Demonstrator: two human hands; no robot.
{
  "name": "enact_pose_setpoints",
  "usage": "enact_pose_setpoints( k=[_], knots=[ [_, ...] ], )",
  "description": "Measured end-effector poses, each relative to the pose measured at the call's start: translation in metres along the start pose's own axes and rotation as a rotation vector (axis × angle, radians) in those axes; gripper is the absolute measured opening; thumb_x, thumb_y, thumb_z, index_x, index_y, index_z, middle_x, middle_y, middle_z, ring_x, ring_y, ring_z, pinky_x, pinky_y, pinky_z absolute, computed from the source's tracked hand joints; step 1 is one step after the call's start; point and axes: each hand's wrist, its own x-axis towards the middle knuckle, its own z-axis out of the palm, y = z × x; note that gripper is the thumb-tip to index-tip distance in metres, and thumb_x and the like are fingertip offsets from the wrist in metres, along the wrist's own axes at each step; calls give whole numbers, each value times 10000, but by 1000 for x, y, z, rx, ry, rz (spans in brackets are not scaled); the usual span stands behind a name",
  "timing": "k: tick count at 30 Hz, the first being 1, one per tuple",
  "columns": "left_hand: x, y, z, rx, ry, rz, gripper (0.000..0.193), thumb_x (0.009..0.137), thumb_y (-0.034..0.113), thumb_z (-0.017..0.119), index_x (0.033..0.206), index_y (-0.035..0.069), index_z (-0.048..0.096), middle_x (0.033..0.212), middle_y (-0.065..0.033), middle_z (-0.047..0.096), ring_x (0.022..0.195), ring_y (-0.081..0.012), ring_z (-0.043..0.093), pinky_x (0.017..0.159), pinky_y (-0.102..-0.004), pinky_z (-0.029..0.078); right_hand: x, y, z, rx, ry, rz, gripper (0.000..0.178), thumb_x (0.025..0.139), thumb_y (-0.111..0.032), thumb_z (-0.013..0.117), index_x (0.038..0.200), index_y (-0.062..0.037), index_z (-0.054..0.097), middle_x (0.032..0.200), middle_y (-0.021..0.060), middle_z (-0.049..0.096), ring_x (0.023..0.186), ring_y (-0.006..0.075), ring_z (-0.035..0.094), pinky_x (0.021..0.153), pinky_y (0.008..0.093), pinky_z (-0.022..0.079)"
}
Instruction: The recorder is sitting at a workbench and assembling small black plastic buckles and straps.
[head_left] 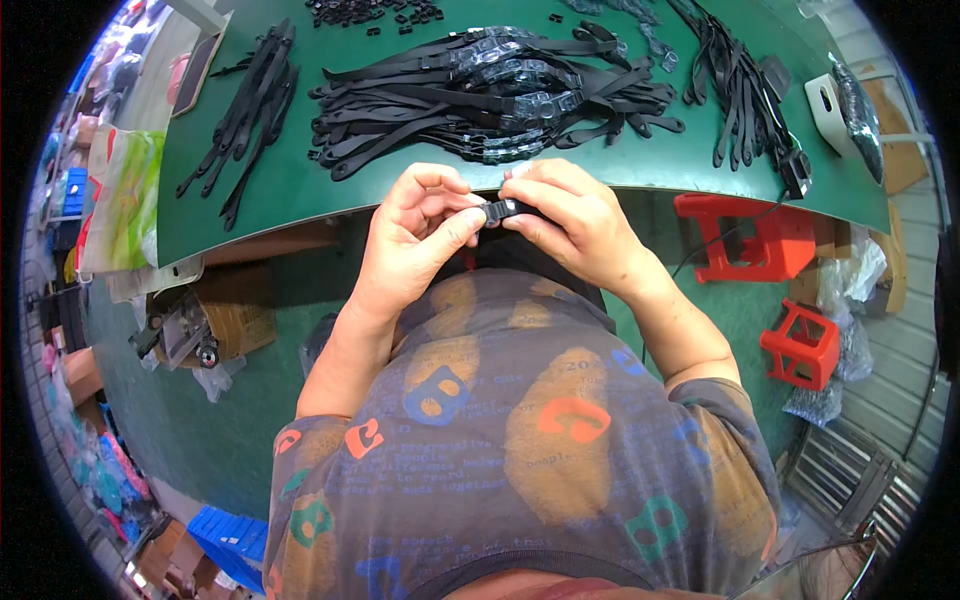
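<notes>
I see both hands together at table [300,190] edge, left hand [420,235] and right hand [570,225] pinched on 1 small black buckle [500,210]. Strap under right hand, probably hidden. Risk: buckle held off table, over lap; thumb slip drops it to floor. Strap pile [490,90] near knuckles; stray loop could snag, drag pile off edge.

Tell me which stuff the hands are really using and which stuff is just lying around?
In use:
left hand
right hand
small black buckle pinched between both hands
big pile of black straps on the green table, right above the hands

Just lying about:
red stools on the floor
blue crate
cardboard box under the table
bright green bag
</notes>
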Motion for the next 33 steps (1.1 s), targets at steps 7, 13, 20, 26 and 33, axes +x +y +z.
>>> enact_pose_setpoints(
  k=[7, 13, 20, 26, 33],
  knots=[
    [7, 41, -16, 346, -64, -34, 275, 906, 86, 719, 1163, 44, 630, 947, -28, 681, 754, -55, 602, 650, -209, 488, 22, -15, -61, -163, -99, 27, 301, 820, -63, 734, 1104, -9, 652, 848, 136, 572, 706, 308, 572, 621, 380, 466],
    [26, 102, -38, 858, 168, 257, 132, 891, 66, 725, 995, -8, 696, 859, 1, 682, 766, -46, 598, 697, -207, 490, 69, 5, -101, -454, 115, -129, 290, 830, -43, 731, 1108, -1, 660, 853, 128, 600, 698, 291, 588, 624, 369, 477],
    [86, 115, -142, 1333, 622, 310, 235, 886, 279, 707, 968, 60, 730, 852, -84, 699, 765, -199, 661, 709, -323, 501, 89, 51, -79, -545, -13, -86, 306, 880, -204, 698, 1119, -18, 655, 1085, 118, 641, 1060, 311, 588, 949, 405, 447],
    [153, 124, -184, 1597, 709, 233, 320, 888, 391, 670, 971, 95, 759, 954, -114, 697, 930, -301, 670, 818, -415, 511, 93, 44, -90, -478, 96, -6, 190, 890, -173, 689, 1025, -39, 696, 1021, 104, 659, 1010, 301, 610, 935, 394, 445],
    [184, 117, -213, 1588, 624, 254, 243, 832, 335, 705, 901, 108, 757, 943, -102, 687, 919, -290, 674, 797, -406, 515, 110, 76, -98, -462, 12, -21, 170, 913, -181, 665, 1002, -41, 703, 955, 95, 669, 946, 288, 631, 879, 386, 463]
  ],
)
